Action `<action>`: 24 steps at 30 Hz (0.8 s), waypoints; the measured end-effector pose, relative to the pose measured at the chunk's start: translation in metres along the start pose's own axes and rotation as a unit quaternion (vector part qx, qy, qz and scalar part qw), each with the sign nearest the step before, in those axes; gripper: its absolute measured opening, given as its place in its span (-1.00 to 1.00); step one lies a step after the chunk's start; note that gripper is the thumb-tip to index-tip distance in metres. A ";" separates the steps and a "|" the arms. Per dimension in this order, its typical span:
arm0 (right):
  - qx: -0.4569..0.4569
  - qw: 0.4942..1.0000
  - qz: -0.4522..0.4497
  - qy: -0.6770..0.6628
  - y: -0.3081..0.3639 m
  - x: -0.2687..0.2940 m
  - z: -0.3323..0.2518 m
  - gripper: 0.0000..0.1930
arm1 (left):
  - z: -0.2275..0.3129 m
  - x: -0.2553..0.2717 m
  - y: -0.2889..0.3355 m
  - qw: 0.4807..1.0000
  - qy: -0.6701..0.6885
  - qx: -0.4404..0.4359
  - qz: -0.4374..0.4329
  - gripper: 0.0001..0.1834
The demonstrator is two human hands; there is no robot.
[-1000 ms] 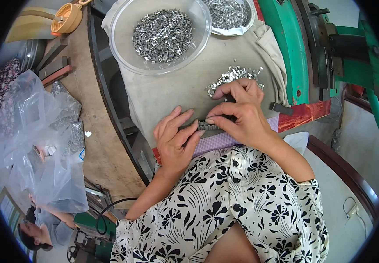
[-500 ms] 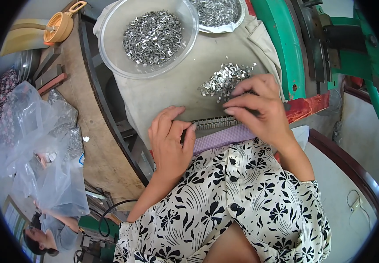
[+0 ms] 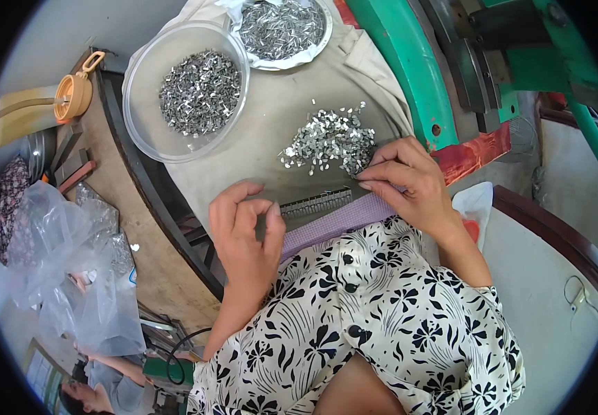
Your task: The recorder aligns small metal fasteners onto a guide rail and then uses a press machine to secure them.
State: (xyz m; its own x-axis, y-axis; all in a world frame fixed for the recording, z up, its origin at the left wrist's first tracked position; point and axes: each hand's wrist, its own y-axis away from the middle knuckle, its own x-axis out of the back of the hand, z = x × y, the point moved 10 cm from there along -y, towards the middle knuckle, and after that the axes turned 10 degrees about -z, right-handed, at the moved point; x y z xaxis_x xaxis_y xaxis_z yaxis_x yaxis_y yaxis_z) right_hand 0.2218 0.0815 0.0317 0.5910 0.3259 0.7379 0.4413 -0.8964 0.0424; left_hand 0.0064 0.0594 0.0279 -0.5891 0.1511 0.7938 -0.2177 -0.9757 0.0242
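A dark metal rack [image 3: 316, 204], lined with a row of small upright metal pieces, lies along the cloth's near edge. At its left end is my left hand [image 3: 247, 228], fingers parted and bent, the thumb tip close to the rack's end; nothing shows in its grasp. My right hand [image 3: 413, 180] is at the near right edge of a pile of small shiny metal pieces [image 3: 333, 138]. Its thumb and index finger are pinched together, and whatever is between them is too small to make out. Purple checked fabric [image 3: 340, 221] lies just in front of the rack.
Beyond the hands stand a clear plastic tub [image 3: 136, 104] of small metal parts and a white-lined bowl [image 3: 326, 34] of thin metal pieces. Green machinery [image 3: 409, 76] borders the right. At left, a wooden table [image 3: 164, 263] carries plastic bags [image 3: 105, 297]; another person [image 3: 115, 387] appears beyond.
The whole view has shifted. My right hand has moved off the rack's right end to the pile's edge, uncovering that end. My left thumb and index finger look slightly wider apart.
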 end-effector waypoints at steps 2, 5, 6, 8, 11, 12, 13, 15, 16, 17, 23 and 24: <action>-0.012 0.985 0.004 -0.170 -0.001 -0.004 0.007 -0.81 | 0.002 -0.008 -0.013 0.980 0.190 0.006 -0.054 -0.90; -0.045 0.943 -0.017 -0.330 -0.007 -0.010 0.000 -0.82 | 0.022 -0.023 -0.024 0.936 0.331 -0.015 -0.121 -0.91; -0.039 0.932 -0.021 -0.359 -0.009 -0.013 -0.003 -0.85 | 0.030 -0.035 -0.024 0.901 0.399 -0.015 -0.170 -0.91; -0.036 0.917 -0.025 -0.396 -0.009 -0.020 -0.002 -0.85 | 0.036 -0.043 -0.026 0.883 0.431 -0.016 -0.184 -0.89; -0.049 0.895 -0.034 -0.442 -0.009 -0.025 0.001 -0.87 | 0.036 -0.053 -0.026 0.845 0.494 0.006 -0.205 -0.87; -0.046 0.893 -0.029 -0.447 -0.008 -0.024 0.001 -0.87 | 0.037 -0.054 -0.026 0.842 0.497 0.005 -0.210 -0.86; -0.043 0.891 -0.025 -0.451 -0.008 -0.023 0.001 -0.87 | 0.039 -0.054 -0.026 0.838 0.501 0.003 -0.215 -0.85; -0.044 0.885 -0.023 -0.463 -0.008 -0.024 0.001 -0.88 | 0.038 -0.058 -0.026 0.831 0.514 0.008 -0.213 -0.86; -0.045 0.879 -0.018 -0.474 -0.008 -0.024 0.002 -0.88 | 0.037 -0.059 -0.026 0.824 0.526 0.011 -0.213 -0.86; -0.046 0.879 -0.019 -0.473 -0.009 -0.024 0.002 -0.88 | 0.038 -0.060 -0.027 0.823 0.527 0.011 -0.213 -0.86; -0.014 0.948 -0.029 -0.315 -0.010 -0.006 -0.001 -0.92 | 0.022 -0.055 -0.024 0.850 0.500 0.018 -0.166 -0.89; -0.046 0.950 -0.040 -0.306 -0.009 -0.009 0.005 -0.91 | 0.015 -0.048 -0.022 0.880 0.455 0.024 -0.138 -0.90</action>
State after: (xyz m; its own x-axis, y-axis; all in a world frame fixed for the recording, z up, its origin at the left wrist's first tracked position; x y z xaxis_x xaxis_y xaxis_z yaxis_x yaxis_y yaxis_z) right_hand 0.2162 0.0885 0.0213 0.8522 0.4825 0.2021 0.4568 -0.8747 0.1620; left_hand 0.0513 0.0716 -0.0013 -0.9024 0.4267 -0.0601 -0.4302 -0.8840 0.1829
